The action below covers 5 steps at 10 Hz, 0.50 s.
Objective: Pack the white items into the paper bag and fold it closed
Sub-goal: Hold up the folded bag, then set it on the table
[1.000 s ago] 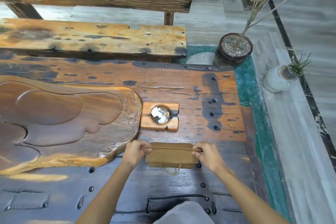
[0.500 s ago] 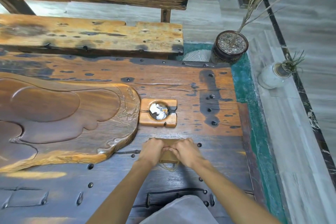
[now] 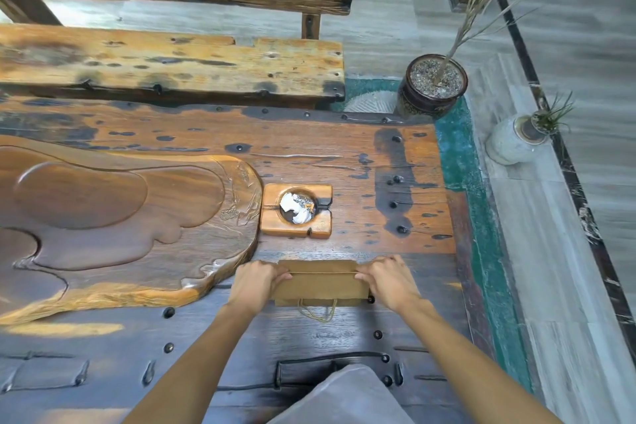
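A brown paper bag (image 3: 320, 286) lies flat on the dark wooden table (image 3: 344, 155), folded over, with a crease line across its upper part and its string handles trailing toward me. My left hand (image 3: 256, 280) pinches the bag's left edge at the crease. My right hand (image 3: 387, 279) pinches the right edge at the same height. What is inside the bag is hidden. No loose white items lie beside the bag.
A small wooden ashtray (image 3: 296, 210) holding crumpled white and silver scraps sits just beyond the bag. A large carved wooden tea tray (image 3: 113, 217) fills the left. A bench (image 3: 172, 62) stands behind the table. Two plant pots (image 3: 432, 86) (image 3: 516, 139) stand on the floor at right.
Half a second ago both hands were pressed together at the bag's middle. They have slid apart along the crease to its left and right edges.
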Motion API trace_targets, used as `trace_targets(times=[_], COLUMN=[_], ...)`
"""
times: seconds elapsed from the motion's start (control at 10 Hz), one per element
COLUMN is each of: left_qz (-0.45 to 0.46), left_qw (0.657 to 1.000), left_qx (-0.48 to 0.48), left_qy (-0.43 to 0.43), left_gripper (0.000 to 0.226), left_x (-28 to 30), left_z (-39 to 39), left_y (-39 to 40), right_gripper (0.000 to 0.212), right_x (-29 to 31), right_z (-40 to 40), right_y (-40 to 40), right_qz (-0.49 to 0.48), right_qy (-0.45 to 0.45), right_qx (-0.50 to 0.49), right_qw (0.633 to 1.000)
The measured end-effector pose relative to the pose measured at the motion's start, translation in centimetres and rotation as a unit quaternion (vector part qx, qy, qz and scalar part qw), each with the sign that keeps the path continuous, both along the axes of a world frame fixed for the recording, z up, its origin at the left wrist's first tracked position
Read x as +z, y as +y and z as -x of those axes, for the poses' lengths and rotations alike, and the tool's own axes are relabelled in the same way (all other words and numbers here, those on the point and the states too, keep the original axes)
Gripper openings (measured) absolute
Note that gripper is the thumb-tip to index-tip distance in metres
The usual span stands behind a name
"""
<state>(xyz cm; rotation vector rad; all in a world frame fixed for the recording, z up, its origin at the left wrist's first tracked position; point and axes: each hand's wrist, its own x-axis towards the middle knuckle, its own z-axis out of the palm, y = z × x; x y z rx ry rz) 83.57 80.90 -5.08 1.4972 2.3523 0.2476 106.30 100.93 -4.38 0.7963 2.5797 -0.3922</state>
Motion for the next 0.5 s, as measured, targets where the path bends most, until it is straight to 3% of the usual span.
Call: trace_targets(times=[0.1, 0.2, 0.3, 0.4, 0.5], left_qz=[-0.004, -0.022, -0.012, 0.009, -0.011], left_qw=[1.0, 0.999, 0.996, 0.991, 0.991], left_qx=[-0.02, -0.021, -0.026, -0.042, -0.042], left_qy=[0.011, -0.035, -0.081, -0.128, -0.125], left_gripper=[0.037, 0.025, 0.025, 0.043, 0.033], left_x=[-0.4, -0.5, -0.2, 0.9, 1.2], left_z=[0.2, 0.1, 0.5, 0.2, 0.0], left_y=[-0.3, -0.6, -1.0, -1.4, -1.7], right_gripper=[0.036, 0.033, 0.052, 0.077, 0.069], right_x=[0.9, 1.3, 1.8, 2.5, 2.6], right_z=[-0.4, -0.4, -0.4, -0.5, -1.1], right_y=[-0.1, -0.3, -0.4, -0.5, -1.0], right_qz=[-0.011, 0.028, 0.058, 0.076, 0.087], right_qy=[0.0, 0.02, 0.017, 0.0, 0.03], right_qx=[0.004, -0.025, -0.034, -0.023, -0.027], right_qw=[1.0, 0.999, 0.998, 0.997, 0.995])
